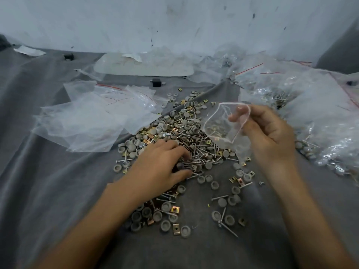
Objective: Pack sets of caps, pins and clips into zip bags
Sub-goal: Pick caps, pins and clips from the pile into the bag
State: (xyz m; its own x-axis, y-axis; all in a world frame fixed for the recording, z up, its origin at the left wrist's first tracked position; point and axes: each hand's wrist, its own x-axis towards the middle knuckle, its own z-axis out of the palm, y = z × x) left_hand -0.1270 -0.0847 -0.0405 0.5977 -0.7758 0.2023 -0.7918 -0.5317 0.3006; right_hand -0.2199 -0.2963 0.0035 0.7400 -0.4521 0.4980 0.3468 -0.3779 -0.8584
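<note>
A big heap of grey round caps, metal pins and brass clips [186,133] lies on a grey cloth [48,181]. My left hand [159,167] rests palm down on the heap's near left part, its fingertips closed around a few pins and a dark cap. My right hand [270,133] is raised over the heap's right side and holds a small clear zip bag [223,125] by its rim, mouth spread wide. Several pins and a clip lie inside the bag.
Empty zip bags with red seal lines [101,113] are piled to the left of the heap. Filled bags [310,117] are heaped at the right. A white oval tray [143,66] lies by the white wall, with a small black block [156,82] in front of it.
</note>
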